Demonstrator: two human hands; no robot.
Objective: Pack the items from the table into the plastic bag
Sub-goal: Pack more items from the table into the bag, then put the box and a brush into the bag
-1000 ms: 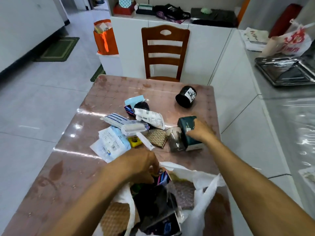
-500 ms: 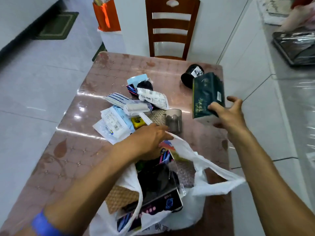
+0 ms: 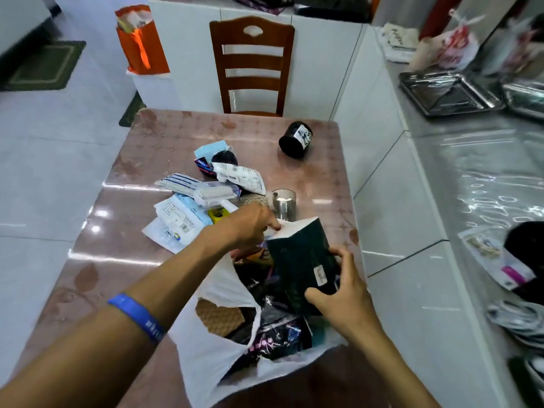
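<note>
Since the earlier frame, the dark green box has travelled from above the table's right edge to the mouth of the white plastic bag, where it is now standing tilted with its lower end among the packed items. The right hand is gripping the box low on its near side, thumb and fingers curled round it. The left hand is pinching the bag's far rim next to the box's pale upper end, holding the mouth open; a blue wristband is showing on that forearm. Inside the bag, a brown woven pad and dark printed packets are lying under and beside the box. On the glossy pink table, beyond the left hand, unpacked items are waiting in a loose cluster: white sachets with blue print, a clear plastic case, a white labelled pouch, a small yellow item and a clear tumbler standing just behind the box. A black cup is lying on its side well apart, near the far right corner. A wooden chair is standing at the table's far edge.
</note>
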